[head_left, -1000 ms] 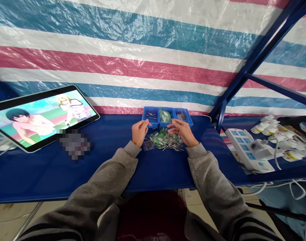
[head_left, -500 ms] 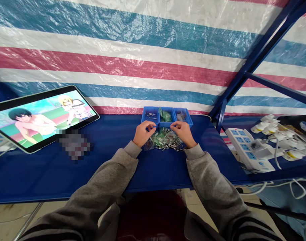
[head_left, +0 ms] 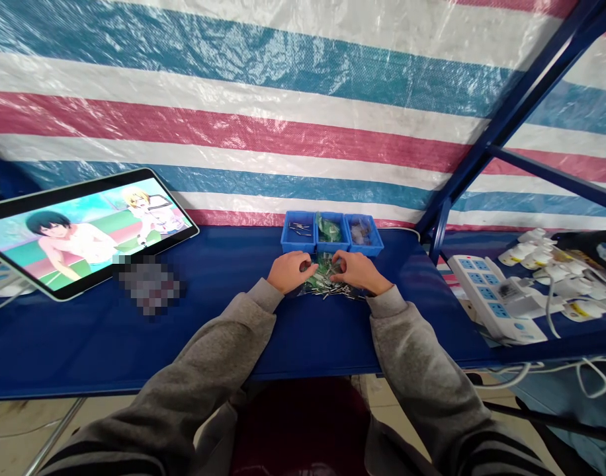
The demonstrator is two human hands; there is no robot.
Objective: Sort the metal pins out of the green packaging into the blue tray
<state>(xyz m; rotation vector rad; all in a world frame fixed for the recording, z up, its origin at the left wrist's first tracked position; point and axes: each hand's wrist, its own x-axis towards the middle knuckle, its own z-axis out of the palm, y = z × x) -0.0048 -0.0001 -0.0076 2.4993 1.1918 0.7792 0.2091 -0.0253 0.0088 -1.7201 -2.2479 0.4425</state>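
Note:
My left hand (head_left: pixel 289 272) is at the left side of a pile of small metal pins (head_left: pixel 333 289). Its thumb and curled fingers are close together; anything between them is too small to make out. My right hand (head_left: pixel 361 272) bends over the pile's right side, thumb and forefinger apart in a C shape. Green and clear plastic (head_left: pixel 325 264) lies among the pins between both hands. Just behind stand three joined blue bins: the left bin (head_left: pixel 298 246) has a few thin metal pieces, the middle bin (head_left: pixel 331 246) green plastic, the right bin (head_left: pixel 366 250) clear pieces.
A tablet (head_left: pixel 89 231) playing a cartoon leans at the left of the blue table (head_left: pixel 223 264). A blurred-out item (head_left: pixel 151 285) lies beside it. On the right are a power strip (head_left: pixel 486 291), white plugs and cables. A striped tarp (head_left: pixel 283 145) hangs behind, near a blue metal frame (head_left: pixel 511 86).
Both hands have come down toward me, from the front of the bins to the pile, and closer together. The right thumb and forefinger have parted. More of the bins shows now.

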